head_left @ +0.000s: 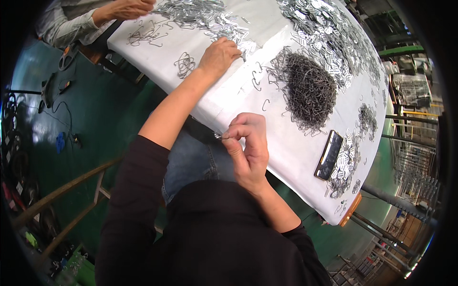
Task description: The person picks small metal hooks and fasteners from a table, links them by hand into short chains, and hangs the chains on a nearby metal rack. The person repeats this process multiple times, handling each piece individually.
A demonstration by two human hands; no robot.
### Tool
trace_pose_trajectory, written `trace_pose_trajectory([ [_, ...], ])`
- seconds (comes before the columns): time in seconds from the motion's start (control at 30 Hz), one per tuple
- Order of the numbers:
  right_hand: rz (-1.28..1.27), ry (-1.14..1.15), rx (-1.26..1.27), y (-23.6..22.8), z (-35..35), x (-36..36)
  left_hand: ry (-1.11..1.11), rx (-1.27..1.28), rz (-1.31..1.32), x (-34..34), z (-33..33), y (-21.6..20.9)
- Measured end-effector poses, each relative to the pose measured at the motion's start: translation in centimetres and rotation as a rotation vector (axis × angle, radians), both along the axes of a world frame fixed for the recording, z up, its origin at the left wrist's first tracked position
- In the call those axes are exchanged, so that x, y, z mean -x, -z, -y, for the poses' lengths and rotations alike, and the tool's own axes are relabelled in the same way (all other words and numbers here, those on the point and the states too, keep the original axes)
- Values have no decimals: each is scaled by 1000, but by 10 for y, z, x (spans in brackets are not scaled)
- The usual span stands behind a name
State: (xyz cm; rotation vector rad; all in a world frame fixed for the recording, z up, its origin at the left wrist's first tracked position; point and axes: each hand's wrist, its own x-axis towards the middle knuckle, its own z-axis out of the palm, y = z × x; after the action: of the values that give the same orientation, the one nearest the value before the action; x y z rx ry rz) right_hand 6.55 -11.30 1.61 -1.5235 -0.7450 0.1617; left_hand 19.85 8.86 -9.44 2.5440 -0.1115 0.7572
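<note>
My left hand [219, 58] reaches over the white-covered table, at the near edge of a heap of flat silver metal clips [193, 13]. Its fingertips are pinched together by the loose pieces; what is between them, if anything, I cannot make out. Close to my body, just off the table edge, my right hand [250, 148] pinches a small metal piece [217, 136] between thumb and forefinger. Its tip shines, and the rest is hidden by the fingers. Beside my left wrist lies a small tangle of bent wire hooks [185, 65].
A large dark mound of wire hooks [310, 90] stands right of centre. More silver clips [329, 33] spread behind it. A black phone [329, 155] lies near the right edge. At upper left a co-worker's hand [128, 8] hovers over the table. A curved rail [67, 190] is at left.
</note>
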Motion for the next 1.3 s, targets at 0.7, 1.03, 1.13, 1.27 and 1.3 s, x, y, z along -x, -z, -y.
trace_pose_trajectory([
  [0.7, -10, 46, 124, -2, 0, -2, -76, 1156, -311, 195, 60, -143],
  [1.03, 106, 151, 265, 16, 31, -34, -25, 1037, -85, 203, 63, -130],
  [1.13, 200, 448, 600, 30, 69, -90, -35, 1027, -82, 207, 60, -128],
  [1.27, 160, 503, 918, 47, 109, -146, -57, 1009, -69, 209, 58, -126],
  [1.3, 197, 504, 926, 50, 113, -154, -61, 1010, -71, 209, 58, -126],
])
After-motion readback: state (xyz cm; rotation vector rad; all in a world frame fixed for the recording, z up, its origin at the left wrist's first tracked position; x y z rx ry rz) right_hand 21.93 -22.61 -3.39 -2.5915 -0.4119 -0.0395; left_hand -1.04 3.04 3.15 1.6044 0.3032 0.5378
